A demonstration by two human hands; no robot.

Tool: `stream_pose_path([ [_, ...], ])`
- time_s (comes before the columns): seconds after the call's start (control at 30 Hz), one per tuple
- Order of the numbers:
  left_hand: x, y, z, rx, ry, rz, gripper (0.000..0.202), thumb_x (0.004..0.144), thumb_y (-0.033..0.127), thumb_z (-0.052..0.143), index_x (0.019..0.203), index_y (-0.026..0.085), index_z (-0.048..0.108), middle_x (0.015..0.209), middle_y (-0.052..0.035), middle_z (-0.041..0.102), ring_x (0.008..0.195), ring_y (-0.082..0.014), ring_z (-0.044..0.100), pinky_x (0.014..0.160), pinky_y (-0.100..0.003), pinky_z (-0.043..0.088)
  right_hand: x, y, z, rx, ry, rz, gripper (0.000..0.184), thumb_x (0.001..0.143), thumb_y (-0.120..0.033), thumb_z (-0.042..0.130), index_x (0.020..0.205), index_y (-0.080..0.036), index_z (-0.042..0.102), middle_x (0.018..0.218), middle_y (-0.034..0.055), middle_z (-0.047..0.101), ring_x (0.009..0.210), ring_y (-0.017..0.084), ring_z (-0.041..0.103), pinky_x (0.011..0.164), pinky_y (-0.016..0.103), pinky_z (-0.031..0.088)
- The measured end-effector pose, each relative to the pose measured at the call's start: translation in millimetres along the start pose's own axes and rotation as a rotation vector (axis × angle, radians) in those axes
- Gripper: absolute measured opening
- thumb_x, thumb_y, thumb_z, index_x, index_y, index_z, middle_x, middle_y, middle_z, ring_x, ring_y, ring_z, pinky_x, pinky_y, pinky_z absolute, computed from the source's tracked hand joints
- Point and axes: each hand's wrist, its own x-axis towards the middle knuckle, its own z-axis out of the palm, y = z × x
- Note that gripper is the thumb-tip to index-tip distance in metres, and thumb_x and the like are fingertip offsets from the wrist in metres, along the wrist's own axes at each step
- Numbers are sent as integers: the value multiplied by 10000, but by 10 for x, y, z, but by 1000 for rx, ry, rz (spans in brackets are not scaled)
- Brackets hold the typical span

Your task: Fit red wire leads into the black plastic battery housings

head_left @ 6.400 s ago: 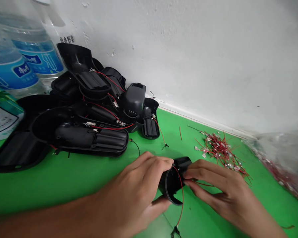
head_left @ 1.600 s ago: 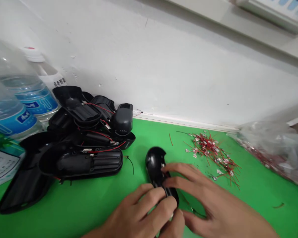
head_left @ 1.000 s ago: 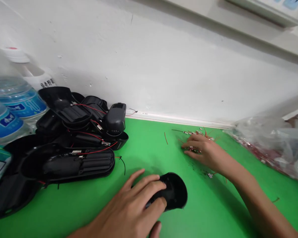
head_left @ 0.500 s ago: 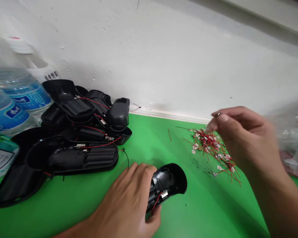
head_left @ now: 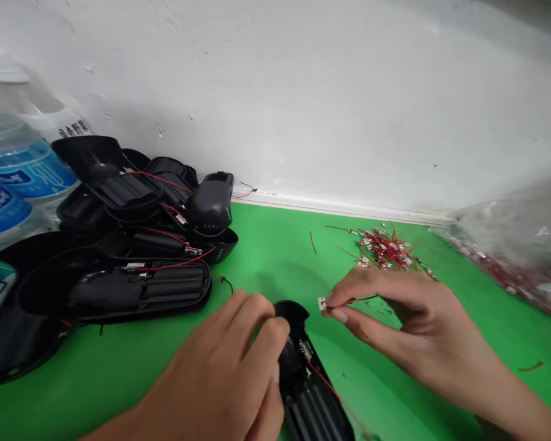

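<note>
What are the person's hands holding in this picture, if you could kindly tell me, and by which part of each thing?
The left hand grips the black plastic housing near its rounded end; the right hand pinches a thin wire just behind its small metal tab.

Glossy black plastic housing [head_left: 313, 407] on smooth green worktop [head_left: 266, 239]
We see red-sheathed wires [head_left: 388, 251] with bright metal tabs [head_left: 322, 303], a crinkled clear plastic bag [head_left: 509, 245], a rough matt white wall [head_left: 303, 104].

Green bench top [head_left: 270, 245], black plastic casing halves [head_left: 119, 294] heaped left; pile of red-wired metal tabs [head_left: 388, 250]; clear plastic bag [head_left: 509, 245] right
</note>
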Motion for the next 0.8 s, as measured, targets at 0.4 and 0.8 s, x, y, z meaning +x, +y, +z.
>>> stream_pose_path([
  [0.4, -77, -80, -24, -52, 46, 80, 326, 995, 161, 546, 1320, 178, 540, 1231, -87, 686, 1138, -243, 663, 1004, -376, 567, -129, -36, 148, -66, -152, 18, 108, 1012, -131, 714, 975, -231, 703, 841, -78, 721, 737, 50, 669, 658, 155, 489],
  [0.8, 13, -20, -38, -99, 40, -8, 251, 984, 315, 637, 1204, 195, 649, 1179, -120, 677, 1154, -286, 640, 998, -397, 584, -150, -99, 358, -78, -251, 43, 98, 1047, -117, 638, 973, -181, 652, 848, -39, 669, 738, 82, 604, 667, 202, 437],
])
